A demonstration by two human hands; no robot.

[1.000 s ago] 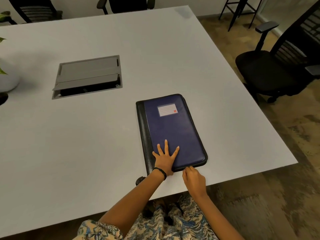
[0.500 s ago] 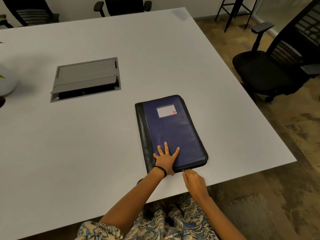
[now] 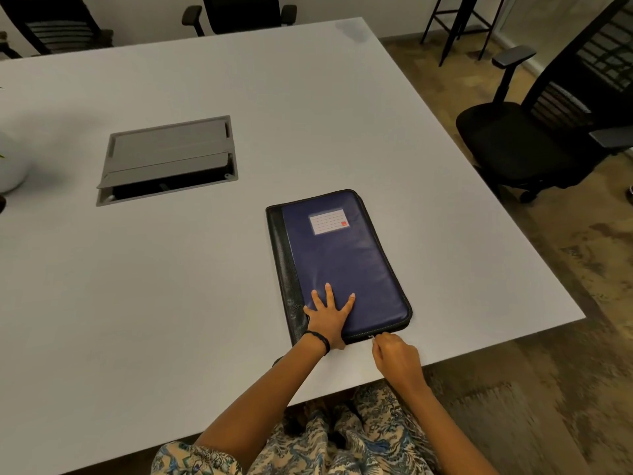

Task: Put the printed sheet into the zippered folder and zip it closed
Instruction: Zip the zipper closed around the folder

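At the table's left edge a white pot (image 3: 9, 171) just shows, and to its right a grey cable hatch (image 3: 168, 159) sits in the white table (image 3: 171, 303) with its flap ajar; neither has a part in the job. The zippered folder (image 3: 346, 265), navy with a black spine and a white label (image 3: 329, 221), lies flat near the table's near right corner, cover down and its short edge just inside the near edge of the table. No printed sheet is in sight anywhere on the table, so it is most likely already inside, with that step done. The left hand (image 3: 327, 317) lies flat on the folder's near left part, fingers (image 3: 328, 293) straight and spread apart, pressing the cover down beside the spine. Just to its right, the right hand (image 3: 394, 353) is at the folder's near edge with its fingers curled together, pinching the small metal zipper pull (image 3: 371, 337). The cover sits shut along the far and right sides and round the near right corner, so the zip looks mostly run. What seems left is the short stretch of near edge between the pull and the spine, partly hidden under the left hand. A black office chair (image 3: 534, 145) stands off the table's right edge.
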